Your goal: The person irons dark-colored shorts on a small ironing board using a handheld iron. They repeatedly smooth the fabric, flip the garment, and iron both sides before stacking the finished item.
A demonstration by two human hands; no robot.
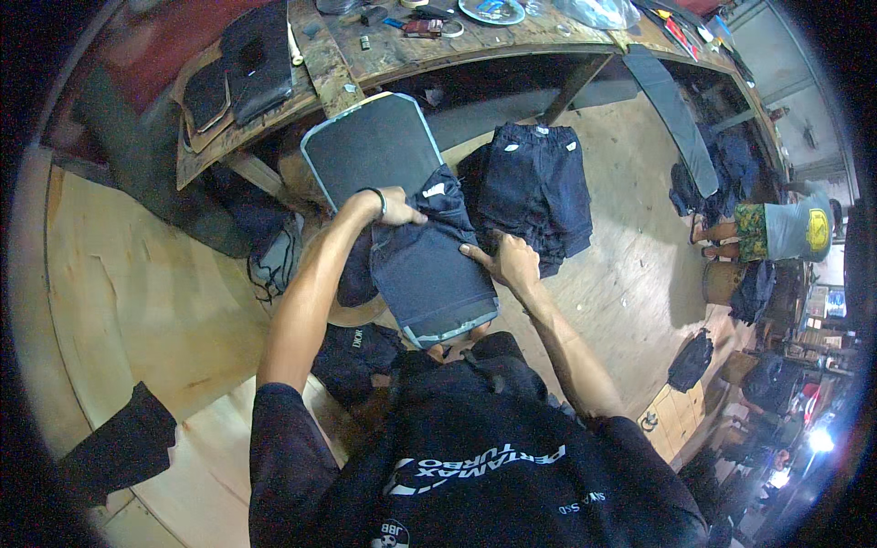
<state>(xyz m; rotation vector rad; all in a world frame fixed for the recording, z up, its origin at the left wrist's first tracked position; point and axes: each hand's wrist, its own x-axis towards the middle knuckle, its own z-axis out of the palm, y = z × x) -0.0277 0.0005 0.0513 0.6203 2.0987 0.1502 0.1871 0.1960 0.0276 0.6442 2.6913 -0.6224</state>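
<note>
Left hand [395, 208] and right hand [513, 265] on a dark navy cloth garment [434, 274]

The left hand is curled tight, pinching a bunched fold at the garment's far end. The right hand has its thumb laid on the right edge of the cloth and its fingers bent; whether they grip it from below I cannot tell.

The garment lies between the hands, just right of the left hand and just left of the right, its long axis slanting from far left to near right. The left hand is nearer the bunched end. Along the same axis runs a flat grey-black board with rounded corners and pale blue edging [365, 151], bare beyond the left hand and showing at the near end too.

Just beyond the right hand lies a stack of folded dark blue cloth shorts [539, 196]. Farther out, past the left hand, stands a worn brown wooden desk [512, 44].

A small white label [433, 191] sits on the bunched cloth beside the left hand; white tags mark the stack. Nearer the body than both hands, the wearer's black cloth shirt [512, 402] carries white printed lettering and a round badge. Well right of the right hand, a person in a grey shirt [787, 230] shows a round yellow emblem.
</note>
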